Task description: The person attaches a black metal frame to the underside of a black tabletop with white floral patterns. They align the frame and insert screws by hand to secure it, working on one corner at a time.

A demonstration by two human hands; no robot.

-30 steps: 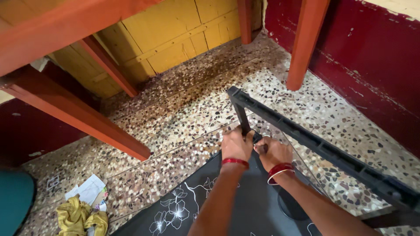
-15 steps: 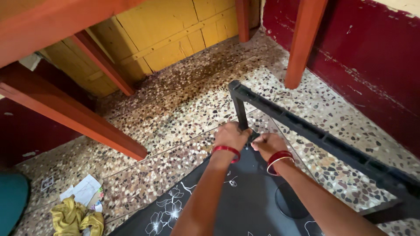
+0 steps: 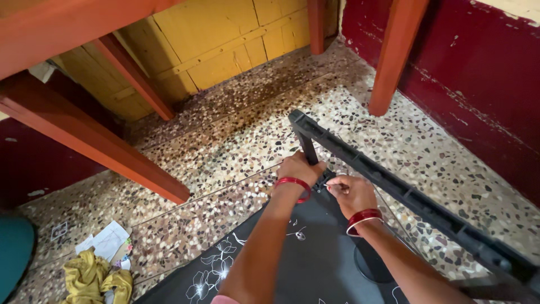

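Nearest the camera, below the black frame bar: dark panel with white flower print, lying flat on the speckled floor, both forearms stretched over it.

Left hand: red bangle at the wrist, fingers wrapped shut around the short black upright where it meets the frame bar's corner. Judged to be the steadying hand; it does well to keep the upright square and pressed down so the joint does not twist.

Right hand: two red bangles at the wrist, fingertips pinched nearly closed on something small and pale at the joint just under the frame bar. What the small thing is cannot be told. Judged advice: work it in straight, with light pressure, and keep the fingertips out of the gap between bar and panel.

Frame bar itself: long, ribbed, black, running from the corner by the hands down toward the right edge, resting on the floor.

Left of the frame bar, well apart: yellow cloth and crumpled paper on the floor.

Beyond the frame bar: red wooden legs, a slanting red beam, yellow boarded wall, dark red wall at right.
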